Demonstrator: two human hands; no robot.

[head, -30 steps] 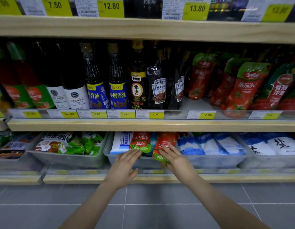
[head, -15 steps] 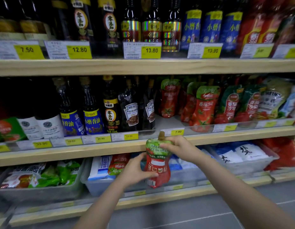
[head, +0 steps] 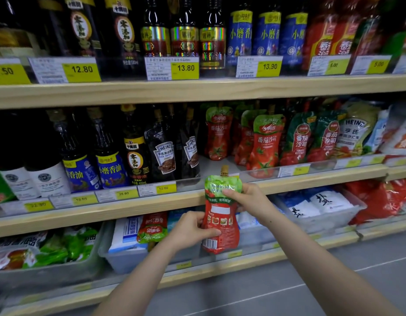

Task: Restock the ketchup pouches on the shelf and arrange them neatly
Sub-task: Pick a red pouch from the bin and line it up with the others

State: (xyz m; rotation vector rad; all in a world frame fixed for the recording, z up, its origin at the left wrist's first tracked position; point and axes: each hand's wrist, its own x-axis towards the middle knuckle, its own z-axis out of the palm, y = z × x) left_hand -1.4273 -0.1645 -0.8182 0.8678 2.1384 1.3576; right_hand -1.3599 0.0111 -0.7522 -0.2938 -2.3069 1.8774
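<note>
A red ketchup pouch with a green top and a brown cap is upright in front of the middle shelf's edge, its back label facing me. My left hand grips its lower left side. My right hand pinches its upper right part. Several matching ketchup pouches stand on the middle shelf at the right, with a gap in front of them. One more ketchup pouch lies in a clear bin on the bottom shelf.
Dark sauce bottles and sesame oil bottles fill the middle shelf's left side. A clear rail with price tags runs along the shelf front. White bags sit in a bin on the right. Grey floor lies below.
Both hands took a ketchup pouch out of the bottom bin and raised it upright to the middle shelf's front edge. The view tilted upward.
</note>
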